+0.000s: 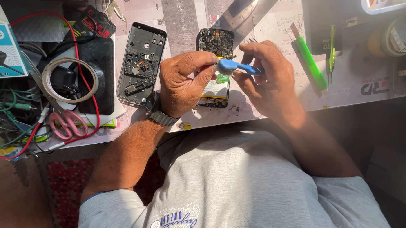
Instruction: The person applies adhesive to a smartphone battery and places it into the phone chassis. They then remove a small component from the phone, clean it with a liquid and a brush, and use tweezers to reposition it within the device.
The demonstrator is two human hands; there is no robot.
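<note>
The blue brush [234,66] is pinched in both grips, left hand [182,84] at its head, right hand [267,80] on the handle, just above the opened phone [215,69] on the desk [269,22]. A hard scrub could likely loosen small parts on the exposed board. The bristles are hidden by fingers.

Hard sunlight hits your pale work mat [269,22] from the upper right, glaring white. Your hands throw crisp shadows down-left; the right edge and lower corners go dark. Focus is sharp, edges slightly bowed.
</note>
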